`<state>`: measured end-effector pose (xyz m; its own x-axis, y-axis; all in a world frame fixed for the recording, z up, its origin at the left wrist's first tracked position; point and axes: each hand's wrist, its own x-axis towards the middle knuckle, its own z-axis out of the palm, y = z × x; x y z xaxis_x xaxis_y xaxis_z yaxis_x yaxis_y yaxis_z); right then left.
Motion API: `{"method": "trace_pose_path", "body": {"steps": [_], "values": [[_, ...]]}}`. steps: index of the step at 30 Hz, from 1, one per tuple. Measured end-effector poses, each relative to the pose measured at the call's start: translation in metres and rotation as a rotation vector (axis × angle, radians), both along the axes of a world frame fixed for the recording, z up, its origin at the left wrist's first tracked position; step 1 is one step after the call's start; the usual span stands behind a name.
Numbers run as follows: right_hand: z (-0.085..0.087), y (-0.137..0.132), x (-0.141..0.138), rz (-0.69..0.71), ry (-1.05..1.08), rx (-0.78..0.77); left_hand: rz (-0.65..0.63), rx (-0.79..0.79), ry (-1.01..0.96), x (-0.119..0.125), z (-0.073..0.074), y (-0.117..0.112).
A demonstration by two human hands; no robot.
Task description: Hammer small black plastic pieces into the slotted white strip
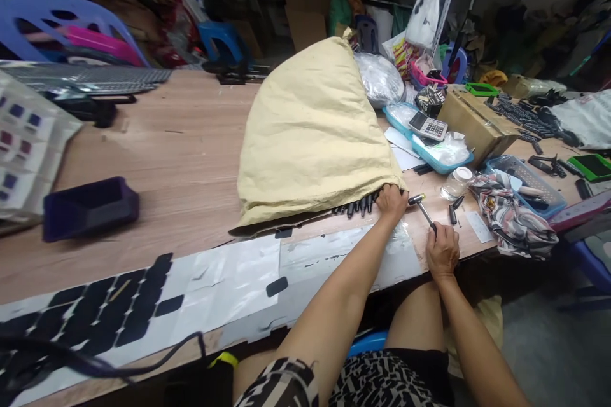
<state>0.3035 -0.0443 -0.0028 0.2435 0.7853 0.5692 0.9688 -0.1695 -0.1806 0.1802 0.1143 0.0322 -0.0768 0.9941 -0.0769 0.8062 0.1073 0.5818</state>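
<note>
A large pale-yellow sack [310, 133] lies on the wooden table, its open mouth toward me. Several slim black parts [356, 206] poke out from under its edge. At the right corner of that mouth is my left hand [392, 202], with fingers curled closed; what they grip is hidden. My right hand [443, 251] is wrapped round the dark grip of a small hammer [424, 211]. The hammer's head, with a yellowish end, points away from me, close to my left hand. Small black pieces [453, 210] lie right of the hammer.
White sheets with black patches [229, 273] run along the near table edge. At left stands a dark purple tray [90, 210]. Right of the sack are a calculator [428, 126], a cardboard box [477, 124], a clear jar [457, 183], a blue basket [548, 203] and a crumpled cloth [518, 226].
</note>
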Motion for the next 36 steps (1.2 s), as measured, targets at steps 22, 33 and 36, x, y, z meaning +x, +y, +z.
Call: {"method": "trace_pose_path", "body": {"steps": [22,33,36], "values": [[0.018,-0.020,-0.017,0.230,0.194,-0.018,-0.292,0.222,-0.202,-0.139,-0.042,-0.123],[0.037,-0.060,-0.054,0.458,0.391,-0.167,-0.242,0.173,-0.246,-0.134,-0.037,-0.120],[0.036,-0.058,-0.054,0.457,0.377,-0.178,-0.242,0.166,-0.236,-0.134,-0.034,-0.120]]}}
